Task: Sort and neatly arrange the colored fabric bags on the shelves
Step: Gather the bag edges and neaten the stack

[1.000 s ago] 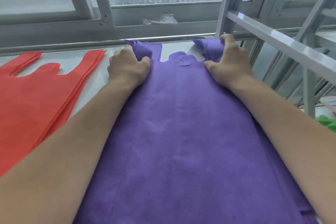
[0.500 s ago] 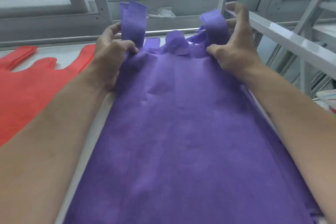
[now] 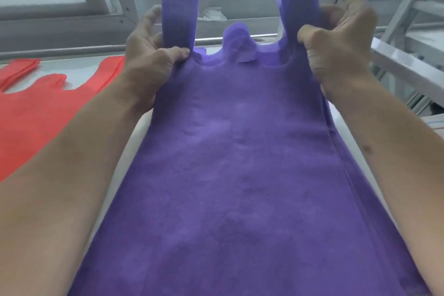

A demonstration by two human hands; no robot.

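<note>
A stack of purple fabric bags (image 3: 240,163) fills the middle of the head view, its far end raised off the white shelf surface (image 3: 134,137). My left hand (image 3: 149,55) pinches the base of the left handle strap, which stands upright. At the other side, my right hand (image 3: 336,38) grips the base of the right handle strap, thumb on the near face and fingers curled behind. A stack of red fabric bags (image 3: 36,108) lies flat on the same shelf to the left, partly under my left forearm.
A grey window frame (image 3: 72,24) with patterned glass runs along the back. White metal shelf rails (image 3: 406,65) stand close on the right, just beyond my right hand. A crumpled clear wrapper (image 3: 213,13) sits on the window sill.
Both hands have lifted the purple bags' handle end up from the shelf. The straps went from folded flat to standing upright, and the view has moved closer.
</note>
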